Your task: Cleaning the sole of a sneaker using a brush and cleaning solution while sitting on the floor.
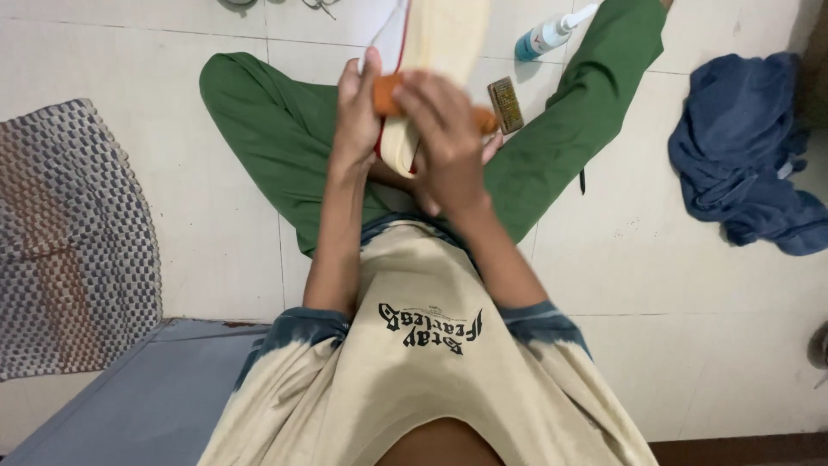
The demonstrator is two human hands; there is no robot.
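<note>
At the far left a woven checked mat (73, 233) lies on the tiled floor (216, 216), beside the person's green-trousered leg (267, 138). Above the lap, the left hand (358, 112) grips the side of an upturned shoe (435, 52) with a cream sole, fingers wrapped around its edge, while the right hand (444, 142) is clenched on an orange brush (388, 95) pressed across that sole. Further right on the floor lie a small rectangular brush (506, 104), a blue-and-white bottle (552, 34) on its side, and, well apart, a crumpled blue cloth (746, 151).
</note>
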